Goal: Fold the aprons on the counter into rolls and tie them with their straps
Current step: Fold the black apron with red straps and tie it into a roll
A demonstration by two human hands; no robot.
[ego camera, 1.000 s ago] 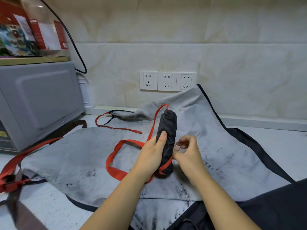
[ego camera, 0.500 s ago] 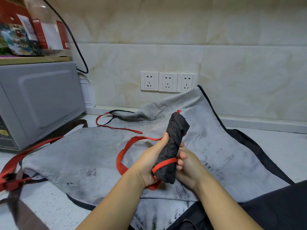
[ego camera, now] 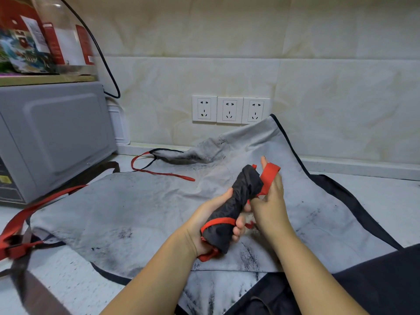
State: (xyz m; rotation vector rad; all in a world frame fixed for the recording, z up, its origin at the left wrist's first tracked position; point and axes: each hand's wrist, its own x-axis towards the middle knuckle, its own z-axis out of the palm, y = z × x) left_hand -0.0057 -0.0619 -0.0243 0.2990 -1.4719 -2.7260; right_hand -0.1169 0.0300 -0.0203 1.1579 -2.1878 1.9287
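Left hand [ego camera: 204, 223]: curled round the lower half of the roll, thumb lying along its side.
Right hand [ego camera: 270, 201]: back to camera, fingers raised, red strap [ego camera: 269, 173] looped over them and held taut; its thumb was hidden.
Roll [ego camera: 236, 201]: black apron rolled tight, tilted toward 1 o'clock, held clear of the counter at 5 o'clock of frame centre; one turn of the strap was round its lower end.
Grey apron [ego camera: 136, 212]: spread flat under both hands, stained, black edging, thin red tie [ego camera: 159, 172] at 11 o'clock of the roll.
Counter [ego camera: 386, 201]: pale, speckled.
Microwave [ego camera: 54, 133]: grey, at 9 o'clock.
Sockets [ego camera: 229, 109]: three white ones on the wall at 12 o'clock.
Boxes [ego camera: 29, 42]: red packaging at 10 o'clock, print too blurred to read.
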